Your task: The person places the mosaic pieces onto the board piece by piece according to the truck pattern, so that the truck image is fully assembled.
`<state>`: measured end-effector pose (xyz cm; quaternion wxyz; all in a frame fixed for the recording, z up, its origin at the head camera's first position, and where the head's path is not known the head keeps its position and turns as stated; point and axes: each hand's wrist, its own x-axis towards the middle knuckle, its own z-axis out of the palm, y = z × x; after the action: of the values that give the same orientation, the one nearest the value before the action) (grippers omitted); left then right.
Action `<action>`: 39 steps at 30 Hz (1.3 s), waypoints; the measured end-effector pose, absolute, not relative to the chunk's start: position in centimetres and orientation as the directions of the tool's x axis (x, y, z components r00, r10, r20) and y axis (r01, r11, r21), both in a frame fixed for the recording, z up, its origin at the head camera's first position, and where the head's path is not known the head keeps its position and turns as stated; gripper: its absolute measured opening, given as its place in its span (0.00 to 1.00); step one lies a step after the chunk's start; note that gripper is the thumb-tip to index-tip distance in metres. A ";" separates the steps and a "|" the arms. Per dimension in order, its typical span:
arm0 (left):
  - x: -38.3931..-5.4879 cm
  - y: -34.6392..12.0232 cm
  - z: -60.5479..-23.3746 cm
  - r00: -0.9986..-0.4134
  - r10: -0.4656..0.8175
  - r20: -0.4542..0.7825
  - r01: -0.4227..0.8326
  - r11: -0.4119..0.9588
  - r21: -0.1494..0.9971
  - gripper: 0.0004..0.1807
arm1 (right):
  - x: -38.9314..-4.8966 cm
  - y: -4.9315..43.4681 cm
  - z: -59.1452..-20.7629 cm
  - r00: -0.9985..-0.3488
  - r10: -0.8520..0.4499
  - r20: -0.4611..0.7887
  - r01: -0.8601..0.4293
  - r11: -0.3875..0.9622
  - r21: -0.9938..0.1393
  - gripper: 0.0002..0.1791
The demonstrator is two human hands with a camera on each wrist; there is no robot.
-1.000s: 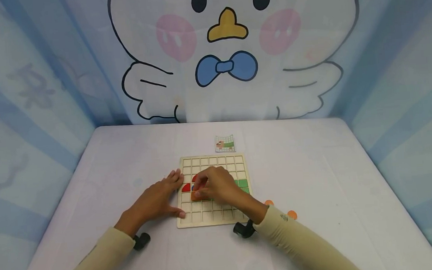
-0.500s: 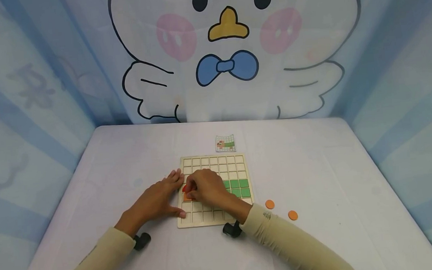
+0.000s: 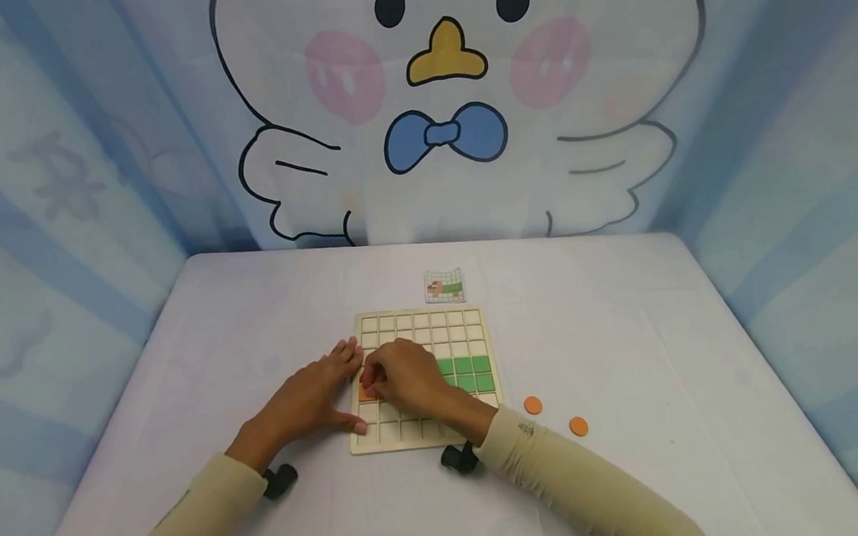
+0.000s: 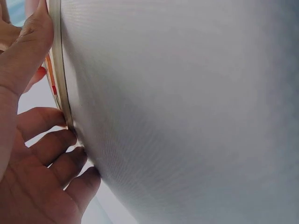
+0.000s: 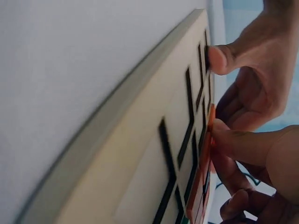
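Observation:
A pale wooden grid board [image 3: 418, 431] lies on the white table. My left hand [image 3: 307, 399] rests along its left edge, fingers spread and extended, thumb on the near left part of the board. Over the left columns, my right hand [image 3: 410, 379] pinches an orange tile [image 3: 365, 391] between thumb and curled fingers, low at the grid. In the right wrist view the thumb tip meets the orange tile [image 5: 212, 114] right at the board surface. Behind it a sliver of red piece shows; my right hand hides the cells beneath. Green tiles [image 3: 474, 373] fill several cells at the right.
Two orange discs, one nearer the board [image 3: 532, 405] and one farther right [image 3: 578, 426], lie on the table. Beyond the board's far edge is a small picture card [image 3: 444, 286] with a coloured grid pattern. A printed curtain [image 3: 461, 191] stands behind the table.
My right hand has shifted left across the board to the leftmost column with the orange tile, uncovering more green tiles and the discs. My left hand stays in place.

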<state>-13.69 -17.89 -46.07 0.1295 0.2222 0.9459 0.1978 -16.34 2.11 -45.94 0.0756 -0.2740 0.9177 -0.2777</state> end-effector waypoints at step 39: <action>-13.7 -17.2 -46.1 -0.886 0.404 -0.228 0.303 0.876 0.374 0.67 | -11.2 23.3 -45.7 -0.977 -0.195 -0.089 -0.114 0.823 -0.557 0.08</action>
<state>-13.71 -17.18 -46.11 0.1515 0.1848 0.9567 0.1663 -11.20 23.27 -45.66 0.0710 -0.0812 0.9520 -0.2865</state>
